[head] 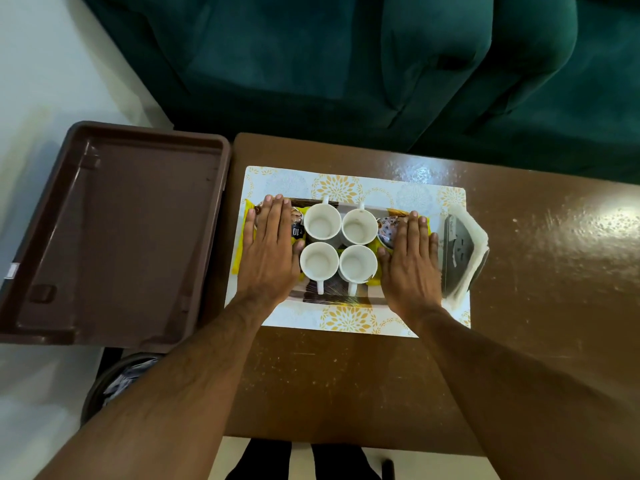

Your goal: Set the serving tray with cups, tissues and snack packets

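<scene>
Several white cups stand in a tight block at the middle of a serving tray, which lies on a white and yellow floral mat. A yellow snack packet lies at the tray's left end under my left hand. Another yellow snack packet lies at the right, partly under my right hand. Both hands rest flat, fingers straight and together, one on each side of the cups. A stack of white tissues in a dark holder stands at the tray's right end.
The mat lies on a brown table. An empty brown plastic tray sits off the table's left edge, with a dark bin below it. A green sofa stands beyond the table.
</scene>
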{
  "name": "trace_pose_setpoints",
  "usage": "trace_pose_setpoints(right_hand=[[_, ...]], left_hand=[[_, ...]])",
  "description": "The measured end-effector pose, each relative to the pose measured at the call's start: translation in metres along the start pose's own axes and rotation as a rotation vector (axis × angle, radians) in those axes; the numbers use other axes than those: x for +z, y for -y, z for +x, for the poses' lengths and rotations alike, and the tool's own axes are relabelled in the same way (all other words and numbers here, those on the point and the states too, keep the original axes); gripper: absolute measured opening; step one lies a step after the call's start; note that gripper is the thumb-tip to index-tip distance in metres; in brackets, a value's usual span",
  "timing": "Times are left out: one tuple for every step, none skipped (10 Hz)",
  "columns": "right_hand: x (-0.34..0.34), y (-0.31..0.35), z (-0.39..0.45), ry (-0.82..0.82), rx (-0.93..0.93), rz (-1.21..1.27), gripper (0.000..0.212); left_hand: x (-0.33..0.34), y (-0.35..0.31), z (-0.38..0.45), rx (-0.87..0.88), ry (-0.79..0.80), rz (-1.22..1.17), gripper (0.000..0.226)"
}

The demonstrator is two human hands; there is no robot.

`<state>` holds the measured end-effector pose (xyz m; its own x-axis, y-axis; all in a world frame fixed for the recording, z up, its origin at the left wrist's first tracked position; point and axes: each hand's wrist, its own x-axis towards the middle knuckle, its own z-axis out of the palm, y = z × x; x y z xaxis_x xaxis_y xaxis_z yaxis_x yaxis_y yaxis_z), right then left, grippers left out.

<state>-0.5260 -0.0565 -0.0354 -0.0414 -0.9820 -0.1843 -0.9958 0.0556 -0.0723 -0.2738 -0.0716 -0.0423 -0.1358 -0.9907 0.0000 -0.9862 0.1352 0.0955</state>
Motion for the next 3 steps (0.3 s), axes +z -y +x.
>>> trace_pose_setpoints(right_hand=[[-0.004, 0.001, -0.001, -0.005, -0.014, -0.004, 0.068], [-0.013, 0.001, 0.0, -0.008, -0.023, 0.01, 0.069], [-0.029, 0.003, 0.0, -0.011, -0.022, 0.018, 0.069]], left_hand=[[-0.004, 0.0, 0.001, 0.01, -0.01, 0.009, 0.065], [-0.013, 0.003, 0.002, 0.004, -0.016, 0.005, 0.064], [-0.027, 0.006, 0.005, -0.009, -0.028, 0.005, 0.064]])
